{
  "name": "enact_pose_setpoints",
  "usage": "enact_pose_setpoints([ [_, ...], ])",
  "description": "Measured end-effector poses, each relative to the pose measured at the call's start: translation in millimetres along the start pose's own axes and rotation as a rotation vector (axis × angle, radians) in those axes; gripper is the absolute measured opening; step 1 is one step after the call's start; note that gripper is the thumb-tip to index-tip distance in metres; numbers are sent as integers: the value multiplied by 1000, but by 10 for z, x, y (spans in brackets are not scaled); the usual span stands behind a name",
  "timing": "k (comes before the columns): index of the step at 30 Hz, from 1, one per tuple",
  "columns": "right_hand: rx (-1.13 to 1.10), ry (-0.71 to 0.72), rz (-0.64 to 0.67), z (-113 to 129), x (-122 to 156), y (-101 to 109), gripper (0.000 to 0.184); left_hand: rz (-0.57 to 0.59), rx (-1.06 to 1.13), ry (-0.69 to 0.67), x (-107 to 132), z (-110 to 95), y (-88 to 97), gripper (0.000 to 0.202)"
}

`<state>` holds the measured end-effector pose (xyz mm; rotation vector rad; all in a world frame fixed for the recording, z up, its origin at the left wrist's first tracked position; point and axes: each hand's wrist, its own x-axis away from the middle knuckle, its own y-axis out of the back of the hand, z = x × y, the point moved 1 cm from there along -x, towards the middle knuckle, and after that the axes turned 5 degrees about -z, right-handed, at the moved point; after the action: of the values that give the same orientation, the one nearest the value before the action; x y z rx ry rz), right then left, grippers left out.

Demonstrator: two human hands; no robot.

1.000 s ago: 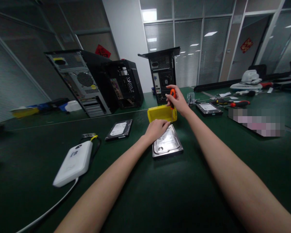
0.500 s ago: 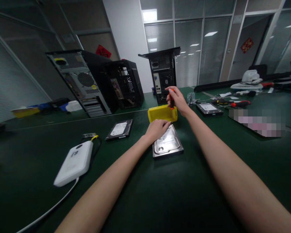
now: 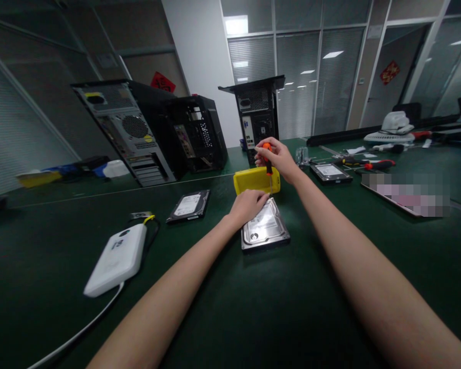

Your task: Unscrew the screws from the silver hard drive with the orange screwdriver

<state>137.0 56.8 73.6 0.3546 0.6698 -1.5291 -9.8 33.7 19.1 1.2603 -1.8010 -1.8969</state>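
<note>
A silver hard drive (image 3: 264, 228) lies label side up on the green table in front of me. My left hand (image 3: 248, 206) is closed on its far left side and steadies it, fingertips near the far corner. My right hand (image 3: 278, 160) grips the handle of an orange and black screwdriver (image 3: 268, 163) from above. The screwdriver stands nearly upright, leaning a little left at the top. Its shaft runs down to the drive's far edge, by my left fingertips; the exact contact point is too small to make out. Behind the drive stands a yellow case (image 3: 253, 181).
Other hard drives lie to the left (image 3: 188, 206) and to the right (image 3: 331, 173). A white power bank (image 3: 117, 259) with a cable is at the near left. Computer towers (image 3: 138, 128) stand at the back. Pliers (image 3: 380, 164) and a blurred-out flat object (image 3: 407, 197) are on the right.
My right fingers have shifted around the handle, and the handle's top has tipped slightly left. My left hand and the hard drive stay in place.
</note>
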Motion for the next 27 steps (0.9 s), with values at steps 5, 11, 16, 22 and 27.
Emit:
enact_pose_setpoints([
  [5,17,26,10,-34,-6,-15,27,-5,-4,-8,-4,8,-14,42],
  [11,-16,34,6,-98,-23,-11,24,-14,-6,-27,-12,23,-25,43],
  [16,-124,-63,-10,-130,-18,-21,37,-8,-6,-26,-11,27,-22,42],
  [22,-136,-64,-5,-120,-14,-28,39,-7,-1,-17,-8,21,-18,42],
  [27,-95,-49,41,-95,-16,-40,34,-7,-2,-20,-12,22,-17,42],
])
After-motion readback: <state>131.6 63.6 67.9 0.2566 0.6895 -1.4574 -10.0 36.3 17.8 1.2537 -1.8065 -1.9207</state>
